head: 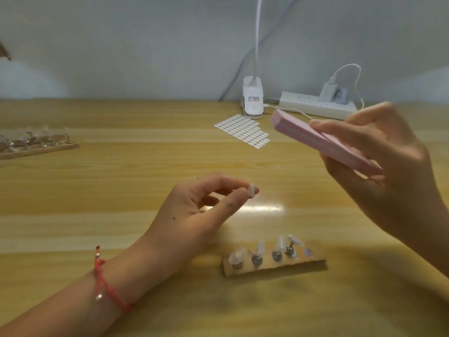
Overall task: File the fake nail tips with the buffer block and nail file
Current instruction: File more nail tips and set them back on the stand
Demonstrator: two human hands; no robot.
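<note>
1. Nearest you, your left forearm comes in from the lower left, with a red braided bracelet [105, 284] round the wrist.
2. Just right of that wrist, a short wooden strip [274, 269] lies flat on the table [121, 195]. Four clear nail tips [260, 246] stand on it on small metal mounts, and a round disc sits at its right end.
3. Your left hand [194, 215] hovers above the table behind the strip. Its thumb and forefinger pinch a single clear fake nail tip [252, 190], and the other fingers are curled underneath.
4. Your right hand [388, 171] is raised higher on the right. Its fingers and thumb are wrapped round the near end of the pink buffer block [315, 138]. The block's free end points up and left, well apart from the pinched tip.
5. The table is pale wood with lengthwise grain, and a bright glare patch shows just beyond your left fingers.
6. Further back, a sheet of small white oval stickers [243, 132] lies flat. At the far left a second wooden strip [36, 148] carries more clear tips, which are blurred.
7. At the back edge stands a white clip lamp base [253, 102] with its neck rising out of view. Beside it is a white power strip [313, 107] with a charger [328, 91] and a looping white cable [349, 69].
8. A plain pale grey wall [121, 45] closes the scene.
</note>
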